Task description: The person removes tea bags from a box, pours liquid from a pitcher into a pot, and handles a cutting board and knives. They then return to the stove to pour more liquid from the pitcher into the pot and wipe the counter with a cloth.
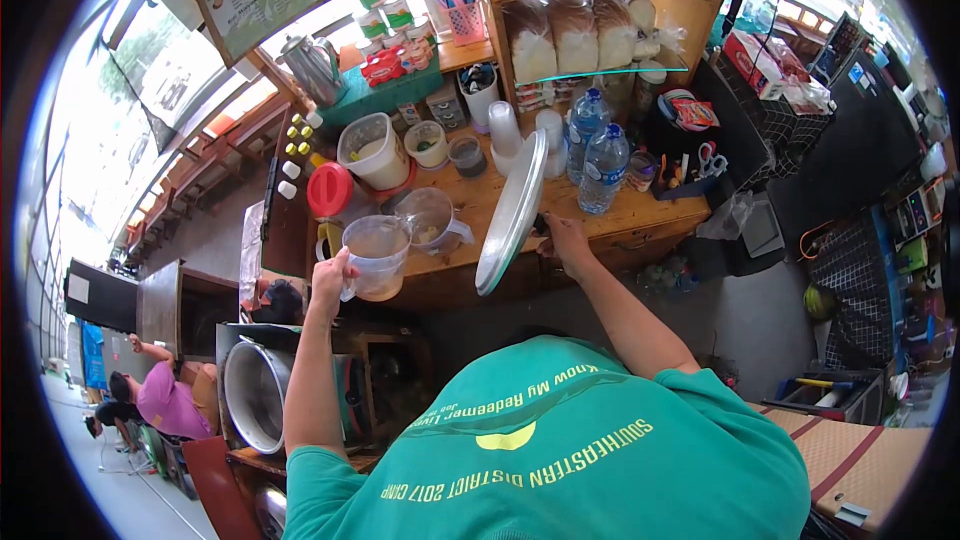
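My left hand (331,283) is closed around the handle of a clear plastic jug (377,258), which holds a little brownish stuff at its bottom. Touching or just behind it, a second clear jug (428,220) stands near the counter's edge. Over the counter's front edge, my right hand (568,246) grips the dark knob of a large round lid (512,212), tilted almost upright. Two water bottles (604,170) stand just beyond the right hand. Left of the jugs lies a container with a red lid (329,190).
The wooden counter (640,210) carries tubs, stacked plastic cups (504,125) and scissors (712,160). Bagged bread (572,35) fills a shelf behind. A large metal pot (256,395) is at the lower left. Farther left is a person in a pink top (172,400).
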Available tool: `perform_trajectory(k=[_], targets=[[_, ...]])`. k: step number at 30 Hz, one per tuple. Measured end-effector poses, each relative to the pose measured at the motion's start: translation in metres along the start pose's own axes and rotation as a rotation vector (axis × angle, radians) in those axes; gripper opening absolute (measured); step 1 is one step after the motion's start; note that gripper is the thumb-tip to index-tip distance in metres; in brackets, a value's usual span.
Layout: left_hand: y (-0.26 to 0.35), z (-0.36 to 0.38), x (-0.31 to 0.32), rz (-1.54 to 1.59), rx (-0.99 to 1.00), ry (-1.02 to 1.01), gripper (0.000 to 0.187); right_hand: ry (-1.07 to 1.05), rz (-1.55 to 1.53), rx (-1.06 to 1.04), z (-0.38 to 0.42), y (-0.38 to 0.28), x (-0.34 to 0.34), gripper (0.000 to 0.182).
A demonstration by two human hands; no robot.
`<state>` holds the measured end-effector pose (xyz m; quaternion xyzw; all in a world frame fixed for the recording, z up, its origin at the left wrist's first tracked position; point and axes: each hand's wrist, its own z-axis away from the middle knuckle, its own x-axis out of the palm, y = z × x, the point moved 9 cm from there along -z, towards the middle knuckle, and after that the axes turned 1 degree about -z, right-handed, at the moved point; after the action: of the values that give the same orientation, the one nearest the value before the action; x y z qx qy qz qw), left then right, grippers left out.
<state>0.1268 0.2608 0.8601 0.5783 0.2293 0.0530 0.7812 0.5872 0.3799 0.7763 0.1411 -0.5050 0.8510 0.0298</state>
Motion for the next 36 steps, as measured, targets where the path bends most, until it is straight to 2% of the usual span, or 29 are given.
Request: perform_trajectory(k=[4, 11, 15, 18, 21, 34, 36], targets=[[0.004, -0.008, -0.004, -0.110, 0.054, 0.040, 0.049, -0.018, -0.012, 0.020, -0.001, 0.002, 0.000, 0.035], [0.024, -0.005, 0.002, -0.199, 0.017, 0.066, 0.052, -0.048, -0.032, 0.043, 0.000, 0.006, -0.005, 0.036], [0.031, -0.012, 0.002, -0.310, 0.062, 0.132, 0.052, -0.041, -0.009, 0.027, 0.003, 0.004, -0.010, 0.035], [0.041, -0.016, 0.006, -0.453, 0.170, 0.125, 0.053, -0.065, -0.036, 0.021, 0.005, 0.002, -0.012, 0.035], [0.048, -0.019, 0.011, -0.559, 0.195, 0.123, 0.053, -0.082, -0.050, 0.035, 0.006, 0.001, -0.013, 0.035], [0.084, -0.010, 0.042, -0.795, 0.212, 0.164, 0.052, -0.140, -0.137, 0.078, 0.007, 0.004, -0.019, 0.030], [0.083, -0.017, 0.045, -0.950, 0.232, 0.187, 0.052, -0.129, -0.125, 0.074, 0.009, 0.004, -0.022, 0.030]])
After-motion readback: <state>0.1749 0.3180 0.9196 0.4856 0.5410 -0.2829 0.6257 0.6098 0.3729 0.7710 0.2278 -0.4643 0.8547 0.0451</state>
